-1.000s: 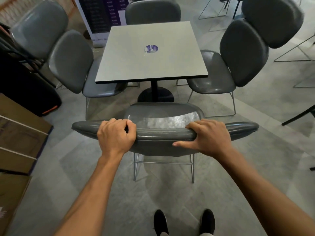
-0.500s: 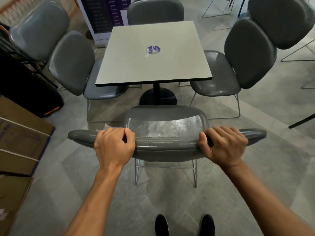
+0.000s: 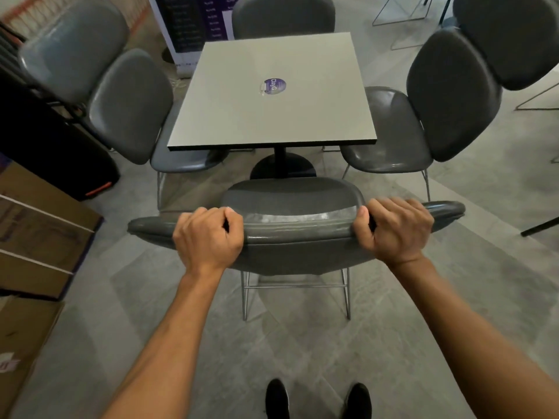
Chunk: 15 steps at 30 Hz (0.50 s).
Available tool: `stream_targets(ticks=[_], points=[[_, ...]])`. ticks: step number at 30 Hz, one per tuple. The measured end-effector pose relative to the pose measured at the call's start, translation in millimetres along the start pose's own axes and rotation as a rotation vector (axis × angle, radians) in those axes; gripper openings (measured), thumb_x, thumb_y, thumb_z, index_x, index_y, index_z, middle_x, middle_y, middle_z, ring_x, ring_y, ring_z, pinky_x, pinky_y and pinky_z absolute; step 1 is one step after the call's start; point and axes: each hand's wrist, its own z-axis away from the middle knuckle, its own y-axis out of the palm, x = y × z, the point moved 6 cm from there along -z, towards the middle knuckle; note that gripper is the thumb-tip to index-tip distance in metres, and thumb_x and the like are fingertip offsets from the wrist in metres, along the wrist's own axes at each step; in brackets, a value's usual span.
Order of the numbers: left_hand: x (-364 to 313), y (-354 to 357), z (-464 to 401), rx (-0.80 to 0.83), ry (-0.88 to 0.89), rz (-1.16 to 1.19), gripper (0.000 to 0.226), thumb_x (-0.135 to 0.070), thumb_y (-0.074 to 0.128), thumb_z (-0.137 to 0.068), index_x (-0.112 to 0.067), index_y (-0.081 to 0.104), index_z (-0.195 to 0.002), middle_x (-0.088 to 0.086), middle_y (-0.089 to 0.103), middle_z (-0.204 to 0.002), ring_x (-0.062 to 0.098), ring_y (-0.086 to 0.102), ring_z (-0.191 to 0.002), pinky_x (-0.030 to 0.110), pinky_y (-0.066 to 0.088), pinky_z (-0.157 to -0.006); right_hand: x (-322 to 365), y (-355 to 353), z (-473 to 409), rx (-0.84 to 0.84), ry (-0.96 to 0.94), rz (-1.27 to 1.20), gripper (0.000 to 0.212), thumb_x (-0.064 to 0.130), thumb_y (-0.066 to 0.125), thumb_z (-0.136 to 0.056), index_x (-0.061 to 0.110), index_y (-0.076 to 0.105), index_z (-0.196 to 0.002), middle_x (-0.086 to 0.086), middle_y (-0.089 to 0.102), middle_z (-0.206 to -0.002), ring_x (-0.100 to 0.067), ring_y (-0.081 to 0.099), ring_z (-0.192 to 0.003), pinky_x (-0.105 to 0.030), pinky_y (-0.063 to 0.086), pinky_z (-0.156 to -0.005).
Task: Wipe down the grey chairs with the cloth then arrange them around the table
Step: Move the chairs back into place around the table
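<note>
Since the earlier frames, near grey chair (image 3: 295, 207) has edged closer to square table (image 3: 272, 95); right hand (image 3: 393, 229) has moved out along its backrest. Arranging step: seat just short of the pedestal, needs one straight push. Left hand (image 3: 208, 238) and right hand both clench the backrest's top edge.

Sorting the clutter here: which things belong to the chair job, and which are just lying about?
Job:
- near grey padded chair, backrest gripped by left hand and right hand
- square grey table
- grey chairs left, right, far side

Lying about:
- brown cardboard boxes
- purple printed banner
</note>
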Motion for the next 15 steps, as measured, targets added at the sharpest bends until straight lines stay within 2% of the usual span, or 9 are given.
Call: stream_targets(ticks=[6, 10, 15], points=[[11, -10, 13, 0.020, -0.003, 0.029, 0.043, -0.023, 0.051, -0.092, -0.009, 0.058, -0.052, 0.003, 0.051, -0.050, 0.023, 0.045, -0.049, 0.038, 0.043, -0.059, 18, -7, 13, 0.024, 0.066, 0.032, 0.045, 0.036, 0.039, -0.100, 0.018, 0.054, -0.061, -0.001, 0.059, -0.060, -0.022, 0.052, -0.054, -0.034, 0.031, -0.058], [13, -12, 7, -0.008, -0.015, 0.034, 0.045, -0.026, 0.049, -0.093, -0.009, 0.056, -0.052, 0.004, 0.049, -0.050, 0.021, 0.041, -0.049, 0.033, 0.037, -0.056, 20, -5, 9, 0.023, 0.080, 0.035, 0.044, 0.033, 0.042, -0.099, 0.018, 0.058, -0.061, -0.001, 0.061, -0.061, -0.022, 0.054, -0.055, -0.036, 0.035, -0.057], [12, -8, 6, -0.003, -0.011, 0.060, 0.043, -0.026, 0.045, -0.094, -0.016, 0.047, -0.052, -0.003, 0.041, -0.051, 0.020, 0.038, -0.046, 0.032, 0.036, -0.054, 20, -5, 5, -0.018, 0.058, 0.029, 0.042, 0.030, 0.047, -0.098, 0.019, 0.055, -0.058, 0.000, 0.057, -0.057, -0.022, 0.053, -0.054, -0.037, 0.037, -0.056]])
